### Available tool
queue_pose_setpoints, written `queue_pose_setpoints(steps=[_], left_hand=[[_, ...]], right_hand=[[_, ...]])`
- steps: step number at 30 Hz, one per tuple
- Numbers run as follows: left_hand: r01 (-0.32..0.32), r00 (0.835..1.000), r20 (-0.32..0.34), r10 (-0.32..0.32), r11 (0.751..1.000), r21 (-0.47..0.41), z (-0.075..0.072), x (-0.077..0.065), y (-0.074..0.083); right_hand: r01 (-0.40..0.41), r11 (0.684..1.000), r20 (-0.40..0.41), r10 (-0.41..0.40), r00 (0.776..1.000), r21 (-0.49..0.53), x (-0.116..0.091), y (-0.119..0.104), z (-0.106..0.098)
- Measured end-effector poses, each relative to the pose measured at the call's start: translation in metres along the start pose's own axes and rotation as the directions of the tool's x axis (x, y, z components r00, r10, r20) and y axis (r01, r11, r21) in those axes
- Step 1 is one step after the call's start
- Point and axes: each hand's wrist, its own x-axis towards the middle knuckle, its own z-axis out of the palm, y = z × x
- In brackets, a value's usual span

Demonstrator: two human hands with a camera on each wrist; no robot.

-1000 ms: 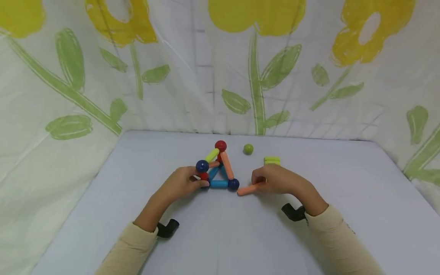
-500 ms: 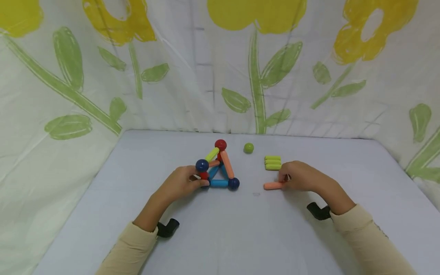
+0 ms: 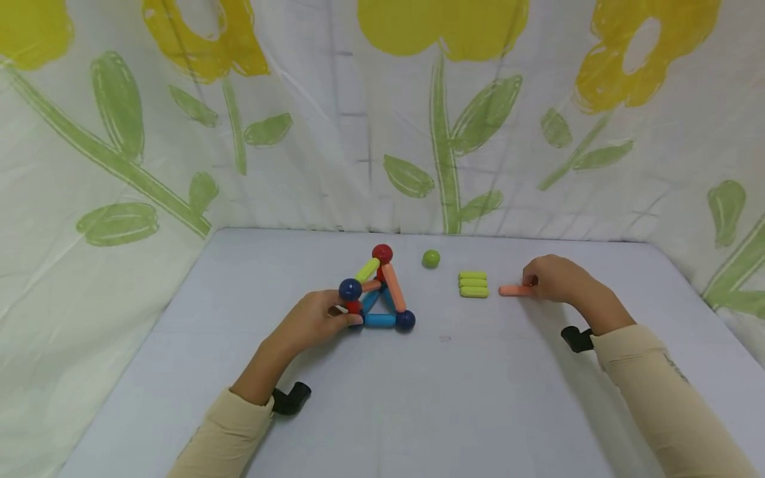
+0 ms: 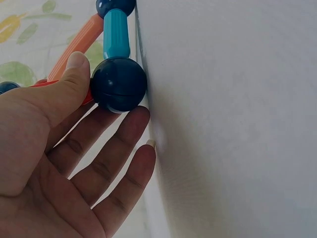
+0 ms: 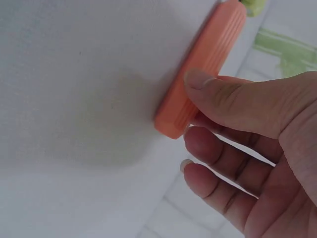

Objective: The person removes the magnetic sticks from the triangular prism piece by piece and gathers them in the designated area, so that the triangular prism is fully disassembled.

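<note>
A small frame of coloured sticks and balls stands on the table, with a dark blue ball (image 3: 350,289) and a red ball (image 3: 382,253) at its upper corners. My left hand (image 3: 317,318) pinches its left upright, a red stick (image 3: 354,307), just above the lower dark blue ball (image 4: 119,84). A light blue stick (image 3: 380,320) runs from there to another dark blue ball (image 3: 405,320). Farther right, my right hand (image 3: 558,279) holds an orange stick (image 5: 200,69) between thumb and fingers, low over or on the table; contact is unclear.
Several yellow-green sticks (image 3: 473,284) lie side by side between the frame and my right hand. A green ball (image 3: 431,259) sits behind them to the left. The white table (image 3: 418,411) ends at a flower-patterned curtain (image 3: 299,166).
My right hand has carried the orange stick away from the frame, rightward and toward the back, to the right of the yellow-green sticks. The left hand has stayed on the frame.
</note>
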Motion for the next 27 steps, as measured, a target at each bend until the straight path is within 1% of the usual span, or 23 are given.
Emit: queue_pose_setpoints(steps=[2,12,19,22,24,27], left_hand=[[0.003,1.000,0.001,-0.003,1.000,-0.002,0.000,0.000,0.000],[-0.008,1.000,-0.002,0.008,1.000,-0.007,0.000,0.000,-0.001],[-0.008,1.000,-0.007,0.008,1.000,-0.003,0.001,-0.001,0.000],[-0.006,1.000,-0.007,0.006,1.000,-0.007,0.001,-0.001,0.000],[-0.005,1.000,-0.006,0.004,1.000,-0.007,0.000,-0.001,0.000],[0.005,1.000,-0.007,-0.005,1.000,-0.009,0.000,-0.001,0.001]], right_hand=[[-0.016,1.000,-0.007,0.016,1.000,-0.006,0.003,0.002,-0.001],[0.023,0.999,-0.031,-0.024,0.999,-0.035,0.014,0.011,-0.002],[0.010,1.000,-0.020,-0.010,1.000,-0.013,0.016,0.011,-0.004],[0.002,1.000,-0.037,-0.002,0.999,0.010,0.017,0.009,-0.004],[0.023,0.999,-0.059,-0.021,0.998,0.033,0.019,0.006,-0.004],[0.094,0.993,-0.122,-0.084,0.989,0.075,0.023,-0.005,-0.003]])
